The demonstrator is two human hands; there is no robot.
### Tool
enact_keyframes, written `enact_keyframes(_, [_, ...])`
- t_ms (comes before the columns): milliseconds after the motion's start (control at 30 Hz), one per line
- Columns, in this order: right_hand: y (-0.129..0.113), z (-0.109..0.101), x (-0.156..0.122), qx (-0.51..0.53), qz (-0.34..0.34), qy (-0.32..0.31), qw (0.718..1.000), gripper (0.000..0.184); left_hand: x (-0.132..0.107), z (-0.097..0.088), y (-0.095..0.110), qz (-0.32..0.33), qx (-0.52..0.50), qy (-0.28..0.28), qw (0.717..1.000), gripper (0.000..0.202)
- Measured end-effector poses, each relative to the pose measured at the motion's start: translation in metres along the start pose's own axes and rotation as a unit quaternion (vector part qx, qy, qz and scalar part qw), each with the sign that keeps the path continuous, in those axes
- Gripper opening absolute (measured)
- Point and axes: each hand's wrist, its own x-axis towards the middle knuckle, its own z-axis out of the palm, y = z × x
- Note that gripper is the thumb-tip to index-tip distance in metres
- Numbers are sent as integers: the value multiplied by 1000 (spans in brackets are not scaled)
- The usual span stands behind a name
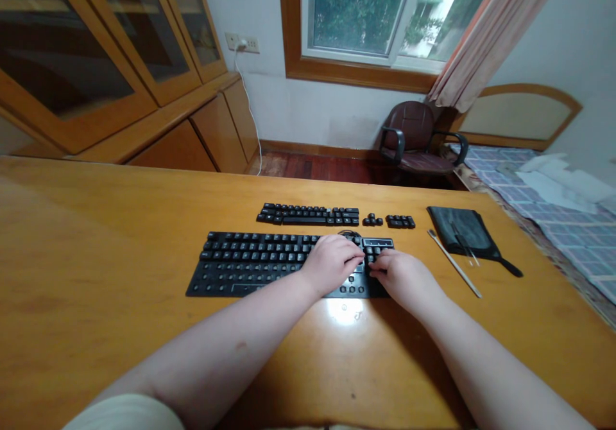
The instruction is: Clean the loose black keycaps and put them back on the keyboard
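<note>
A black keyboard (250, 266) lies flat on the wooden table. Keycaps sit on its upper rows, while the lower rows show bare switches. My left hand (332, 264) reaches over its right part, fingers curled together beside the number pad. At the number pad (378, 250), my right hand (404, 279) has thumb and fingertips pinched close to the keys. Whatever is between the fingertips of either hand is too small to make out. Behind the keyboard, loose black keycaps stand in groups: a wide block (308, 215), a small cluster (372, 220) and a right-hand set (400, 221).
Right of the keyboard, a thin whitish brush-like stick (455, 264) lies beside a black pouch (464, 231), with a thin wire tool (464, 244) on the pouch. Beyond the wooden table (120, 244) are an armchair (416, 135), a bed (529, 180) and a glass-door cabinet (144, 96).
</note>
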Motion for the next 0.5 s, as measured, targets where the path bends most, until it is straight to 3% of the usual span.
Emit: enact_keyframes(500, [-11, 2, -12, -93, 6, 25, 995, 26, 0, 0, 1, -11, 0, 11, 1000, 15])
